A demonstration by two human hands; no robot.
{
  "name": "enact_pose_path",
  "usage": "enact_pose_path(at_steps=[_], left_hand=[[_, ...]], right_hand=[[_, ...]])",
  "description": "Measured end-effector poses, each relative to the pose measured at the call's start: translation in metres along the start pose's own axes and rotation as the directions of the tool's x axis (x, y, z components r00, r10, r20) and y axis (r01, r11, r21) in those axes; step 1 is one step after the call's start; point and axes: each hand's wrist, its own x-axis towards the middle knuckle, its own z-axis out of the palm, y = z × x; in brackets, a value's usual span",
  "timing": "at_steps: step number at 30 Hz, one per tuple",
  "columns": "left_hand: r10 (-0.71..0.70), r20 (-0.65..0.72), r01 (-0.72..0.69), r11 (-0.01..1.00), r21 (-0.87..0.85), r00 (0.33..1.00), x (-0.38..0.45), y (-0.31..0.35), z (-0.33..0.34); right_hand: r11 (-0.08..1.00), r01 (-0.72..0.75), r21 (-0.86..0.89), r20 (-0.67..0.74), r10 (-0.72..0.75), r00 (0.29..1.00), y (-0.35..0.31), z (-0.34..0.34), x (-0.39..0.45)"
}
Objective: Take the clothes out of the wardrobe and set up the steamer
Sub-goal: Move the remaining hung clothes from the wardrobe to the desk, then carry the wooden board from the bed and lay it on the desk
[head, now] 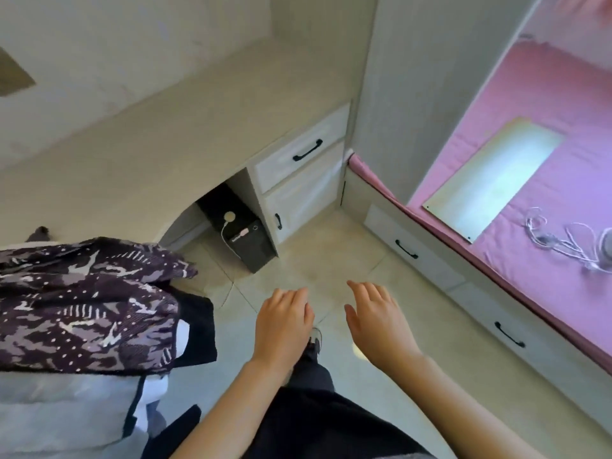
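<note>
So from my end: both hands are floating empty over the floor tiles, palms down, fingers loose and spread, nothing in either grip. Left hand (284, 321) and right hand (377, 321) sit side by side, roughly level, close together.

The clothes (89, 303) are a heap off to the left, a dark purple patterned piece on top of some white and black stuff, and the pile runs off the left edge of the view. So the left hand is clearly the nearer one; the heap lies to its left and about level with it, with a gap of bare floor between. The long side of the pile runs roughly toward and away from me.

Further out there's a dark box with a white cable (246, 238) tucked under the table (185, 127), next to the drawers. Can't tell if that's anything to do with the steamer.

Over on the right, the bed (546, 94) with a pink sheet has a tangle of white cord (559, 238) on it, well apart from the right hand. No wardrobe or obvious steamer in view, so I'd guess the steamer comes next.
</note>
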Motion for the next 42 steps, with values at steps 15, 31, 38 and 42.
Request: enact_pose_path(at_steps=[15, 31, 38, 42], left_hand=[[0.439, 0.185, -0.43, 0.898, -0.087, 0.879, 0.182, 0.123, 0.05], [0.71, 0.226, -0.728, 0.685, -0.006, 0.667, 0.315, 0.249, 0.115], [0.694, 0.273, -0.725, 0.688, 0.02, 0.666, 0.364, 0.326, 0.158], [0.621, 0.327, -0.67, 0.74, 0.053, 0.712, 0.395, 0.368, 0.182]], right_hand=[[0.898, -0.439, 0.014, -0.097, 0.438, 0.894, 0.137, -0.044, 0.036], [0.791, -0.611, 0.018, -0.173, 0.605, 0.777, 0.288, -0.066, 0.082], [0.804, -0.594, 0.015, -0.13, 0.591, 0.796, 0.392, -0.088, 0.116], [0.823, -0.567, 0.028, -0.103, 0.567, 0.817, 0.456, -0.101, 0.135]])
